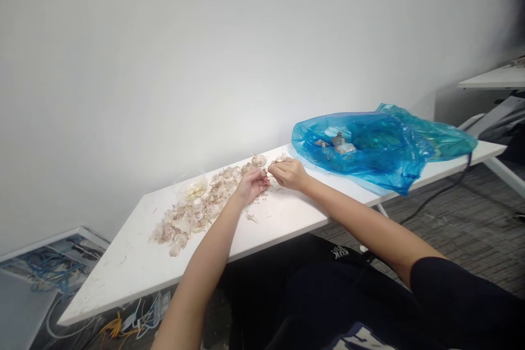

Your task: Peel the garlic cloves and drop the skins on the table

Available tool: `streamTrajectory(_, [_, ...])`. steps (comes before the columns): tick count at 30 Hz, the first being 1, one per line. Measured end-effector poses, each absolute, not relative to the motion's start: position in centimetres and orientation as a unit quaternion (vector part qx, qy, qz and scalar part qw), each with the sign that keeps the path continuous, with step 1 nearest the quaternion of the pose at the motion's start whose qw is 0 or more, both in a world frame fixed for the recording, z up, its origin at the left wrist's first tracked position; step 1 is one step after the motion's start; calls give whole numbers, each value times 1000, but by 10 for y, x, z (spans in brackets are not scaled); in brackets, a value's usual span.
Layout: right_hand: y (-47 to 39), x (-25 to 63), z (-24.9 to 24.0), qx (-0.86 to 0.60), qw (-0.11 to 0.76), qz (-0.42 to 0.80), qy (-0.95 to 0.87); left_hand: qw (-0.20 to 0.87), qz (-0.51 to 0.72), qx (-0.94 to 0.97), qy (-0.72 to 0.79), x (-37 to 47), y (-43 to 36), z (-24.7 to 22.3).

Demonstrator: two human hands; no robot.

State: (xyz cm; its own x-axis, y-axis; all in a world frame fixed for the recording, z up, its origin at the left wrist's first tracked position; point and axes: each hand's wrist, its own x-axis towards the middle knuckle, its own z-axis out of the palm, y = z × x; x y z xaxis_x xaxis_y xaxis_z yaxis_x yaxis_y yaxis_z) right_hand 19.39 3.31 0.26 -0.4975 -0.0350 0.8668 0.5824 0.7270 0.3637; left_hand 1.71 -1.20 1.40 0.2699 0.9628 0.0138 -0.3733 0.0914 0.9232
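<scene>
White lettering on the dark clothing (342, 253) is too blurred to read.

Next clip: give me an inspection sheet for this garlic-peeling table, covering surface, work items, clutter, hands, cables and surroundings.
Surface: white table, marked with specks and scuffs.
Work items: small garlic piece pinched between both hands; peeled cloves in a small group near the wall.
Clutter: garlic skins spread left of the hands; blue plastic bag lying open, pale pieces inside.
Hands: left hand and right hand meet at the garlic piece, fingers closed on it.
Cables: black cable drops off the right table edge; blue and yellow wires on the floor lower left.
Surroundings: plain white wall; second table at far right.
</scene>
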Motion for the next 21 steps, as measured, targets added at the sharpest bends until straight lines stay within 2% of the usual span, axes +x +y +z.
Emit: streamTrajectory(21, [36,198,1,-229,448,-309,-807,665,470,503,289,19,-17,15])
